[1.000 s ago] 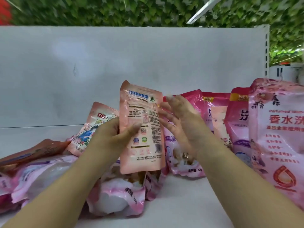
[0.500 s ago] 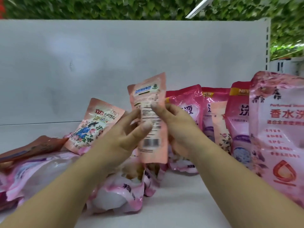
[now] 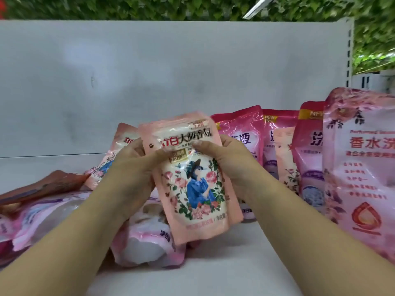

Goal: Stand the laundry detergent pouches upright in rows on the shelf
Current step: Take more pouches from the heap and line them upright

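A salmon-pink detergent pouch (image 3: 192,189) with roses and a figure in blue on its front is held upright in mid-air above the white shelf (image 3: 224,270). My left hand (image 3: 132,167) grips its upper left edge and my right hand (image 3: 230,159) grips its upper right edge, thumbs on the front. Behind it to the right, several pink pouches (image 3: 241,133) stand upright in a row. A large pink pouch (image 3: 363,167) stands nearest at the right. To the left, several pouches (image 3: 42,212) lie flat in a heap.
The white back panel (image 3: 149,82) closes the shelf behind. A slotted upright post (image 3: 349,52) marks the right end. Green foliage (image 3: 171,7) shows above. Bare shelf surface lies in front between my forearms.
The held pouch has been turned around: its printed back faced me earlier, edge-on half a second ago, and its picture front faces me now. Both hands hold it now.
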